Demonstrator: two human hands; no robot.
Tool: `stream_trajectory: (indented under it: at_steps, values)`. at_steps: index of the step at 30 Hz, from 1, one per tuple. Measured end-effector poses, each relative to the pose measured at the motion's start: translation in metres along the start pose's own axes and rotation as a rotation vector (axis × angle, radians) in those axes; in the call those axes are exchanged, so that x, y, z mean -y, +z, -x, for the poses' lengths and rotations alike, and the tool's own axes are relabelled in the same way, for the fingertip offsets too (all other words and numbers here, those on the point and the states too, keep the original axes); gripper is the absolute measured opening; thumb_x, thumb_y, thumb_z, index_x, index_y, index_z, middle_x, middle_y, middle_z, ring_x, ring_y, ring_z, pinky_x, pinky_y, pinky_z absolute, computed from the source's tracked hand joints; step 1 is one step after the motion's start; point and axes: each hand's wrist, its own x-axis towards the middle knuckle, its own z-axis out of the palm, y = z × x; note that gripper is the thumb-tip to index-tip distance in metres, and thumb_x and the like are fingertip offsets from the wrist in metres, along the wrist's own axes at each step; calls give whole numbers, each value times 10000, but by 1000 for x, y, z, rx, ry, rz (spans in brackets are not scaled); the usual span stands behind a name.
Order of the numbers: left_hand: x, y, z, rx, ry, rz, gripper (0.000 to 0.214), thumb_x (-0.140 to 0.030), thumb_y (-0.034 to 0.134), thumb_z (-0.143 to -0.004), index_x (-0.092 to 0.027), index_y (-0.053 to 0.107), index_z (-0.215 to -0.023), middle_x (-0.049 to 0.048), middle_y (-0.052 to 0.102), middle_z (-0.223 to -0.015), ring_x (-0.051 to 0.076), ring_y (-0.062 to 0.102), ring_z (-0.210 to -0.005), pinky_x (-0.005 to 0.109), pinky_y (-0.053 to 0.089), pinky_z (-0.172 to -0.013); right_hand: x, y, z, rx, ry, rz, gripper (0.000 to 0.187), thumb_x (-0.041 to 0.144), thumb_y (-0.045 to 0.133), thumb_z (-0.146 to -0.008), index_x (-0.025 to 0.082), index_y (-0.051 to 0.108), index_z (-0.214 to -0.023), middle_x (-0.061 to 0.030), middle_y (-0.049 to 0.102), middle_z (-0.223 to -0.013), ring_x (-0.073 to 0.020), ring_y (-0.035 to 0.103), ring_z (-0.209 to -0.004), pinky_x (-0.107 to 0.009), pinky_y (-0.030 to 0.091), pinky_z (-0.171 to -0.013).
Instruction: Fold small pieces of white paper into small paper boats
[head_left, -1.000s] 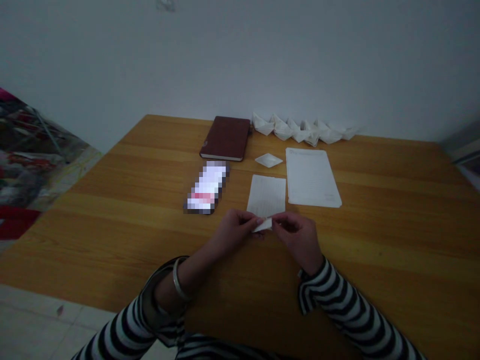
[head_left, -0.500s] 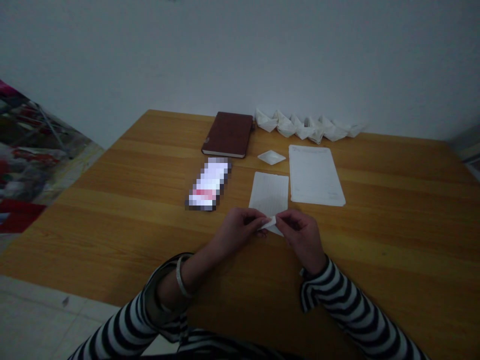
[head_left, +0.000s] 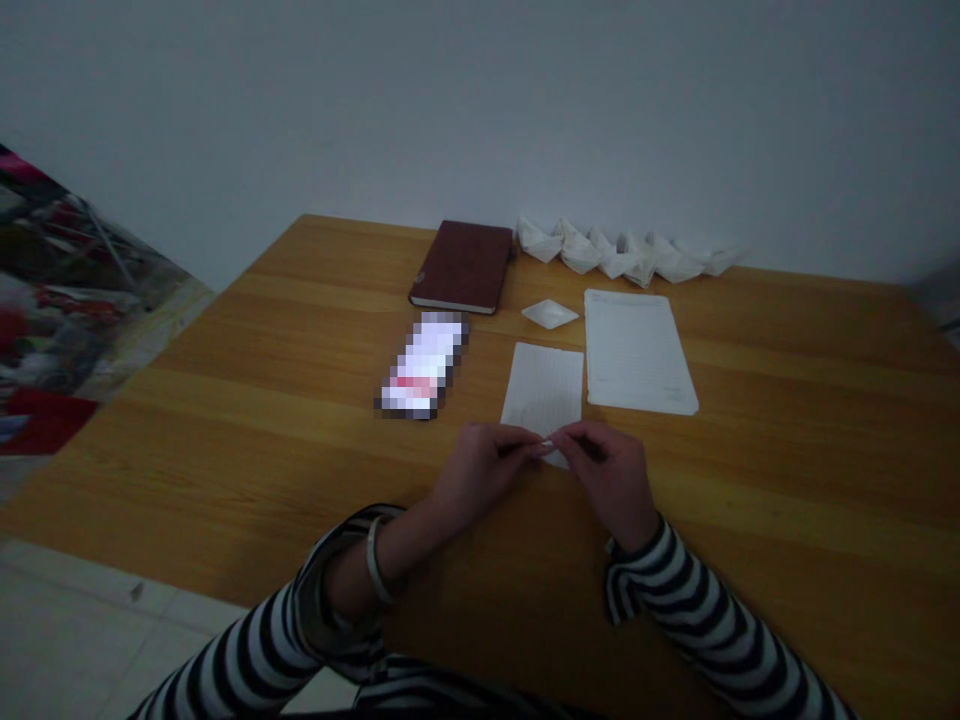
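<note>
Now the left hand [head_left: 480, 465] and right hand [head_left: 611, 475] are pinching a small folded paper [head_left: 556, 458] between their fingertips, apparently creasing a fold, which seems to call for a firm, even press next.

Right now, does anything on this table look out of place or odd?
One paper boat sits apart from the row of paper boats along the far edge of the table. The object left of the lined sheet is pixelated, so unidentifiable.

The lined paper sheet [head_left: 541, 390] and paper pad [head_left: 637, 350] are blocking forward travel from the right hand [head_left: 611, 470]. Free passage is running rightward along the worktop [head_left: 787, 440], toward its right edge, and leftward before the pixelated object [head_left: 422, 365].
</note>
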Motion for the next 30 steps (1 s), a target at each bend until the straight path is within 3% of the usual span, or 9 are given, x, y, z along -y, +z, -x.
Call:
stream_trajectory:
  at_steps: [5,9,13,16,20,23,26,30]
  values:
    - [1,2,-2,63,-37,86,263,-351,618,-889,-141,777,-890,66,776,-797,177,673,-700,249,482,-612,3,1,4,-105,-270,221,138,165,610,-879,169,678,-759,-18,691,-704,-149,633,-659,-257,468,-640]
    - [-1,0,-3,47,-4,42,275,-344,594,-906,-138,765,-842,56,762,-749,166,659,-674,240,468,-591,7,2,6,-148,-340,275,146,177,594,-902,171,663,-774,-24,687,-717,-151,637,-669,-254,470,-647]
    - [0,1,-2,-29,40,-11,196,-238,612,-886,-141,766,-814,56,760,-724,162,670,-650,248,488,-611,9,4,7,-57,-225,242,131,252,580,-923,182,641,-830,6,645,-656,-133,586,-567,-244,427,-564]
    - [4,4,-1,-41,29,88,171,-151,597,-865,-149,766,-894,63,774,-795,183,703,-713,274,539,-666,9,4,7,31,-147,218,137,304,562,-934,192,634,-901,19,631,-630,-136,569,-526,-253,397,-528]
    - [5,4,-3,7,-31,376,193,-206,572,-897,-145,730,-989,73,768,-888,194,727,-774,315,586,-732,7,2,5,9,-120,81,193,298,490,-961,206,657,-930,-15,686,-766,-149,618,-620,-274,444,-606]
    - [2,1,-4,20,-3,487,291,-285,489,-967,-152,641,-1176,74,755,-886,187,727,-799,336,586,-776,5,1,0,15,-22,-156,225,304,463,-964,208,635,-1074,-7,670,-747,-151,600,-623,-274,456,-609]
    - [3,-1,-4,-47,126,307,314,-314,547,-947,-173,622,-1217,85,741,-947,180,700,-840,326,563,-800,4,0,-4,70,107,-377,314,331,510,-942,194,551,-1221,41,584,-614,-141,532,-559,-253,422,-552]
    - [8,-2,-3,-85,277,45,365,-275,703,-842,-197,656,-1195,84,723,-1023,184,673,-861,312,537,-789,1,2,-4,140,109,-481,374,339,572,-911,198,526,-1254,56,530,-640,-121,488,-579,-241,405,-569]
